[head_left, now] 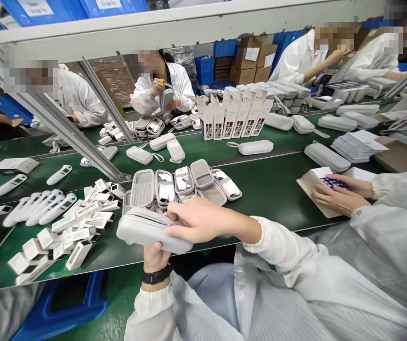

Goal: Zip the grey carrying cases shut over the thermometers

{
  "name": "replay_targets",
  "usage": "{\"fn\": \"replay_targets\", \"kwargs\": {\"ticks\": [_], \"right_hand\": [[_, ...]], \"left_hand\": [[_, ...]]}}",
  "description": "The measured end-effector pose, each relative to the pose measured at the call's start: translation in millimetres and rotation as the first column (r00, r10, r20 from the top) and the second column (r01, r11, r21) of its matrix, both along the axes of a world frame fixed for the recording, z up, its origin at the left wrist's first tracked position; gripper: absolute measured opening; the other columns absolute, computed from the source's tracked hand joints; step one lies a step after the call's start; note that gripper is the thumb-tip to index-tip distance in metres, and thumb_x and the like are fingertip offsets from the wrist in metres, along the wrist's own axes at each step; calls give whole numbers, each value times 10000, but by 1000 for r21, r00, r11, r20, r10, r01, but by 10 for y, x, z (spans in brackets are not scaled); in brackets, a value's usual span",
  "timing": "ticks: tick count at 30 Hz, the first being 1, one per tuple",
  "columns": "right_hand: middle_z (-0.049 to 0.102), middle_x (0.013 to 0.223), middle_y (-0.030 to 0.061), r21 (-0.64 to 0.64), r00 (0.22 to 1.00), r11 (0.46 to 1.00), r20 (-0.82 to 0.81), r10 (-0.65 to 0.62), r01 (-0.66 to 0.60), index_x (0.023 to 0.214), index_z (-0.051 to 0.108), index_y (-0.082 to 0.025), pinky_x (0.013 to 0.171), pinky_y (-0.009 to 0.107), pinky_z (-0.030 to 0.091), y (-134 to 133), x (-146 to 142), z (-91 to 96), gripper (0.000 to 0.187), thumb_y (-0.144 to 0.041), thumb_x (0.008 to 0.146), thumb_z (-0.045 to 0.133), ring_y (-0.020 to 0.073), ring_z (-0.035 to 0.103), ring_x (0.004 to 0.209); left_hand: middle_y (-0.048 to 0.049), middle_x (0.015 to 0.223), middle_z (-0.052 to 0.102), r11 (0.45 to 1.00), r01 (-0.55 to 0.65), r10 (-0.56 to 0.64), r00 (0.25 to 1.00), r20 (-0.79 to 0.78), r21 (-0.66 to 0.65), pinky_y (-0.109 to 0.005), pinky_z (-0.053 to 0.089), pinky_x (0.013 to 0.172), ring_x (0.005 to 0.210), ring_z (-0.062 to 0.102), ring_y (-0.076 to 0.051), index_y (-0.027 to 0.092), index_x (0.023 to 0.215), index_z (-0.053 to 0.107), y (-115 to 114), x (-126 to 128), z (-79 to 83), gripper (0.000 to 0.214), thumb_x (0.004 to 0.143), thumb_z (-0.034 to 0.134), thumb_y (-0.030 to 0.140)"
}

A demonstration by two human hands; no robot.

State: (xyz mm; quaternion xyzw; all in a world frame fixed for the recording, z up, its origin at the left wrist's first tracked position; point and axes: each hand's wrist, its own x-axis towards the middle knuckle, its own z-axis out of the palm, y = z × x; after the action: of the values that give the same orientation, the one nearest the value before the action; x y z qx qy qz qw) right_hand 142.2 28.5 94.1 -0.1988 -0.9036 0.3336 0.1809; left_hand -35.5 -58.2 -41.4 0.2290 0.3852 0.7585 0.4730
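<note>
I hold a grey zip case (146, 229) over the near edge of the green belt (270, 189). My left hand (155, 258) grips it from underneath, a black watch on the wrist. My right hand (192, 222) closes over its right end from above, fingers curled on the top edge. Just behind the case lie several open grey cases (185, 184) with white devices inside.
Small white boxes (72, 232) and white thermometers (43, 208) lie on the belt at left. A co-worker's hands (338, 192) rest on a brown tray at right. Upright printed cartons (232, 116) and closed cases stand farther back. A blue crate (65, 308) sits below.
</note>
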Motion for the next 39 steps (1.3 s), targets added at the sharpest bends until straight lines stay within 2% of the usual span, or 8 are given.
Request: {"fn": "replay_targets", "kwargs": {"ticks": [6, 9, 11, 16, 22, 27, 33, 39], "right_hand": [[534, 660, -1, 227, 995, 974, 101, 6, -29, 966, 572, -184, 527, 280, 188, -26, -81, -122, 200, -368, 1012, 506, 126, 343, 516], [503, 639, -17, 131, 999, 991, 38, -27, 22, 906, 570, -185, 542, 277, 214, 15, -54, -172, 192, -345, 1000, 524, 120, 348, 530], [471, 621, -32, -79, 999, 996, -20, 40, -42, 780, 534, -185, 547, 261, 251, 52, -18, -236, 264, -337, 995, 516, 113, 366, 550], [423, 584, -56, -623, 971, 777, -225, -74, -85, 664, 499, -177, 510, 225, 277, -73, 82, -688, 436, -509, 928, 601, 89, 351, 541], [380, 477, -115, -910, 880, 369, -323, -348, -189, 668, 460, -198, 430, 210, 250, -460, 113, -1136, 514, -618, 800, 726, 44, 268, 398], [434, 464, -94, -922, 898, 363, -270, -348, -136, 649, 503, -176, 416, 202, 234, -567, 215, -1033, 495, -572, 786, 768, 44, 316, 395], [283, 440, -150, -950, 861, 137, -313, -401, -281, 653, 440, -202, 450, 222, 252, -936, 124, -1297, 545, -619, 770, 769, 24, 200, 376], [431, 511, -97, -896, 779, 223, -444, -443, -383, 748, 491, -186, 462, 220, 232, -901, -11, -1332, 453, -567, 870, 703, 46, 303, 430]], "left_hand": [[-89, 1067, 763, 999, -7, 3, 994, -110, -37, -399, 626, 775, 942, 726, -313, 246, 1133, 717, -56, -192, 18, 753, 434, 967, 374], [-112, 1069, 763, 996, 80, -83, 987, -138, -27, -464, 612, 846, 982, 719, -339, 211, 1113, 720, -35, -207, 83, 676, 487, 952, 314], [-125, 1072, 758, 993, 120, -120, 983, -139, -2, -512, 595, 882, 1003, 712, -362, 200, 1129, 711, -11, -175, 125, 685, 494, 953, 287], [-123, 1070, 747, 991, 125, -121, 991, -62, 51, -514, 595, 886, 979, 715, -345, 187, 1121, 708, 34, -91, 135, 673, 521, 945, 381], [-109, 1073, 741, 999, 48, -50, 997, 58, 25, -464, 614, 849, 925, 717, -302, 186, 1102, 720, 78, 34, 131, 689, 532, 906, 526], [-109, 1027, 743, 994, 104, -105, 993, 47, 21, -422, 628, 762, 894, 710, -296, 177, 1074, 739, 66, 110, 265, 655, 541, 899, 524], [-104, 1107, 753, 996, 48, -28, 975, 221, -82, -391, 588, 869, 993, 711, -275, 187, 1141, 718, -41, 411, 342, 545, 734, 785, 542], [-85, 1249, 715, 992, -109, 123, 952, 280, -65, -335, 511, 1002, 1168, 656, -238, 203, 1214, 687, 34, 661, 441, 523, 889, 612, 605]]}}
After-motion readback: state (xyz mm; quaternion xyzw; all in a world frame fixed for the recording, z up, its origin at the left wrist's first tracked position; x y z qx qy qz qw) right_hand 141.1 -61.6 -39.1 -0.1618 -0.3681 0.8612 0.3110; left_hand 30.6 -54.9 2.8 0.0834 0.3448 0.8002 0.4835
